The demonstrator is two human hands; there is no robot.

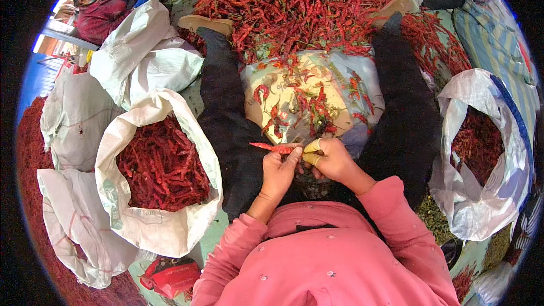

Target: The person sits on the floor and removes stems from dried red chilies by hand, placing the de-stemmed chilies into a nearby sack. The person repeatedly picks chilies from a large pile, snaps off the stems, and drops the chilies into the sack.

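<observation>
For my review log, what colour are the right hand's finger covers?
The finger covers are yellow, seen best in the head view.

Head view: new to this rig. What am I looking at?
No robot: a person's two bare hands, seen from a fisheye camera on their head, looking down; hence the bent edges. The left hand holds a red chili; the right hand, with yellow finger coverings, is at its inner end, grip unclear. Between the legs, a sheet bears scattered chilies; a big chili pile lies beyond. Open sacks of red chilies stand left and right.
</observation>
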